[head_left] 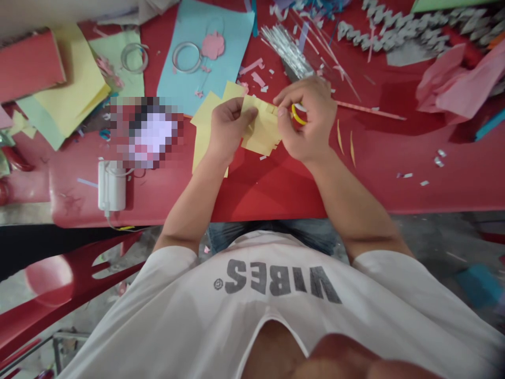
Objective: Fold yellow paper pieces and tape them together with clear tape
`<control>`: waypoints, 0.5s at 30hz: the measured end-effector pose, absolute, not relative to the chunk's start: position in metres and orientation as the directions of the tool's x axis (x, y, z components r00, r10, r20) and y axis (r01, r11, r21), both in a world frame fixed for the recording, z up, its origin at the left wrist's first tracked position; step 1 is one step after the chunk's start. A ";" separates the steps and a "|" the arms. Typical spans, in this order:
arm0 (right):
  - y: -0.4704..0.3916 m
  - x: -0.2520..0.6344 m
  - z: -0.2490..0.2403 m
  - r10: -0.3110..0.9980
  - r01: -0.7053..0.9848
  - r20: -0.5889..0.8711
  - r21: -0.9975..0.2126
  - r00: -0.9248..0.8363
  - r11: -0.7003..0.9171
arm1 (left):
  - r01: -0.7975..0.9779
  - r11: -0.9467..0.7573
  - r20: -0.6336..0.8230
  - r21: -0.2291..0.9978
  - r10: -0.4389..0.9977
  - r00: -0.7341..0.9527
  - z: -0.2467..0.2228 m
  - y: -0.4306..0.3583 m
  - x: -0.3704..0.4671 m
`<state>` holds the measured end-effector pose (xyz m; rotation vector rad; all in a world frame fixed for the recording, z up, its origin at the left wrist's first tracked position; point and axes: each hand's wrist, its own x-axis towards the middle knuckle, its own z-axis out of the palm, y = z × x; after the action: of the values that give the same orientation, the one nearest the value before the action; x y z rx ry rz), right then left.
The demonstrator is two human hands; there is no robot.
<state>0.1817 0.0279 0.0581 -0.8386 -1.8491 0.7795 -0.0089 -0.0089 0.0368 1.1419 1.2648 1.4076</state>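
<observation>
My left hand point(231, 126) pinches a piece of yellow paper point(260, 131) between thumb and fingers. Small cuts or folds show along the paper's upper and right edges. My right hand point(310, 118) is closed at the paper's right side, thumb and forefinger close together by its edge. A yellow loop, which looks like the handle of a pair of scissors point(299, 115), shows inside the right hand; the blades are hidden. More yellow sheets point(202, 138) lie under and beside my left hand on the red table point(272, 195).
A blue sheet point(168, 79) carries a tape roll point(186, 57) and a pink paper flower point(213, 46). Silver strips point(290, 52), a pencil point(371, 110) and paper scraps lie beyond my hands. At left are a white power bank point(112, 187) and a blurred-out device point(153, 134).
</observation>
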 end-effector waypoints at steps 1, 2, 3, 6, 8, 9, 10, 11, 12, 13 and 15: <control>0.028 0.181 0.056 0.800 0.222 0.487 -0.786 -0.351 0.576 | -0.034 -0.069 0.062 0.997 0.982 -0.180 0.038 -0.009 -0.009; 0.027 0.179 0.054 0.793 0.233 0.490 -0.777 -0.361 0.585 | -0.025 -0.063 0.057 0.998 0.981 -0.186 0.038 -0.010 -0.009; 0.027 0.178 0.053 0.791 0.251 0.491 -0.766 -0.365 0.592 | -0.014 -0.056 0.052 0.998 0.981 -0.188 0.039 -0.010 -0.009; 0.028 0.176 0.052 0.790 0.302 0.500 -0.738 -0.355 0.603 | 0.021 -0.034 0.037 0.999 0.984 -0.173 0.042 -0.012 -0.010; 0.027 0.175 0.053 0.783 0.307 0.519 -0.726 -0.342 0.615 | 0.026 -0.019 0.023 0.999 0.987 -0.157 0.043 -0.013 -0.010; 0.027 0.175 0.054 0.779 0.305 0.528 -0.722 -0.337 0.622 | 0.021 -0.012 0.015 1.000 0.989 -0.149 0.044 -0.013 -0.011; 0.026 0.175 0.054 0.776 0.304 0.535 -0.718 -0.334 0.626 | 0.015 -0.006 0.008 1.000 0.990 -0.142 0.044 -0.013 -0.011; 0.026 0.175 0.055 0.774 0.304 0.538 -0.716 -0.333 0.629 | 0.010 0.000 0.001 1.000 0.990 -0.138 0.044 -0.014 -0.011; 0.026 0.175 0.054 0.774 0.306 0.538 -0.715 -0.334 0.629 | 0.006 0.004 -0.003 1.000 0.991 -0.137 0.045 -0.014 -0.011; 0.026 0.175 0.054 0.776 0.309 0.534 -0.716 -0.336 0.626 | 0.004 0.004 -0.004 1.000 0.991 -0.137 0.045 -0.014 -0.011; 0.026 0.175 0.052 0.783 0.306 0.522 -0.725 -0.338 0.616 | -0.007 -0.013 0.011 1.000 0.990 -0.143 0.045 -0.014 -0.010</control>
<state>0.1747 0.0259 0.0517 -0.8664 -1.9116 0.6448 -0.0105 -0.0141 0.0449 1.1409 1.3028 1.3271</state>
